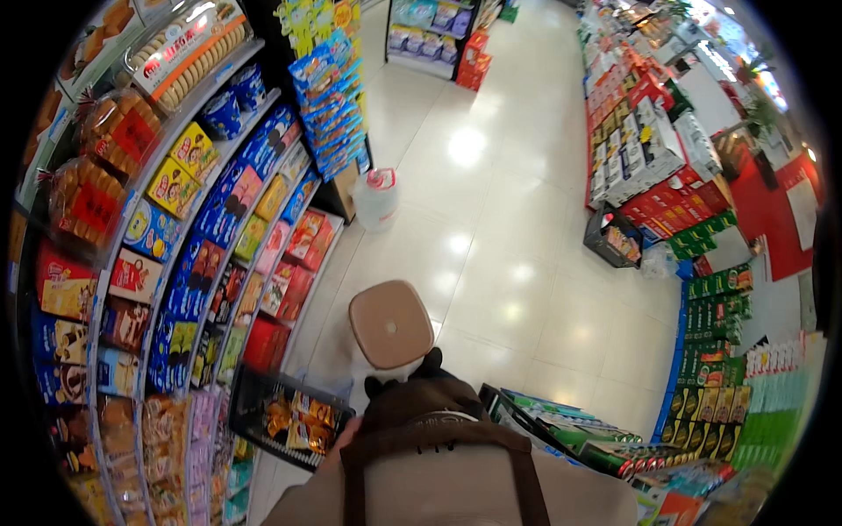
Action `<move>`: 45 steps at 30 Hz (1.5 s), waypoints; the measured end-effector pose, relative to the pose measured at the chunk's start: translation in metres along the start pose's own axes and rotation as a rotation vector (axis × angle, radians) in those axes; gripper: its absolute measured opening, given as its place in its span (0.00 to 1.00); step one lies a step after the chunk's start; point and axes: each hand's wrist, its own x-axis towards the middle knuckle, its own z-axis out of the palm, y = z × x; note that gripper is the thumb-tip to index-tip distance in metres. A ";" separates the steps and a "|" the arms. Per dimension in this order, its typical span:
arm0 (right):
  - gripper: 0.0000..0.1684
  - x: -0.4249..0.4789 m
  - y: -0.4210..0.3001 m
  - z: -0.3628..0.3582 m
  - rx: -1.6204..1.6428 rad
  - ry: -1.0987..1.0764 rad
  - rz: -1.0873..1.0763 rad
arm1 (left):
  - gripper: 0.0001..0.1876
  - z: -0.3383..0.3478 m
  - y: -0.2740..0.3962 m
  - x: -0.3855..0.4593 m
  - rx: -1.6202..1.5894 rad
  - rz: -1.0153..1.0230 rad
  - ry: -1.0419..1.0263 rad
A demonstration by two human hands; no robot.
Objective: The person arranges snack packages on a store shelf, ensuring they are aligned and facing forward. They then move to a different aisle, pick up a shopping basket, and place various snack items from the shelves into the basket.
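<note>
Low on the left, part of my left hand (348,434) shows at the near end of a black plastic basket (240,411). Its fingers are blurred and hidden by my body, so their grip cannot be made out. Inside the basket lie several orange-gold snack packets (312,414). My right hand is out of view. In front of my dark shoes stands a brown plastic stool (391,322) on the tiled floor. A brown apron (434,437) covers my front.
Curved shelves (217,177) of boxed biscuits and packaged bread rise on the left. Blue snack bags (329,98) hang at the shelf end, above a clear plastic jug (376,200) on the floor. Stacked drink cartons (635,158) and a dark crate (612,237) line the right side.
</note>
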 end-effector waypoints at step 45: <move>0.27 0.127 -0.227 -0.125 -0.731 -0.073 -0.124 | 0.31 -0.147 0.148 0.086 -0.181 -0.074 0.191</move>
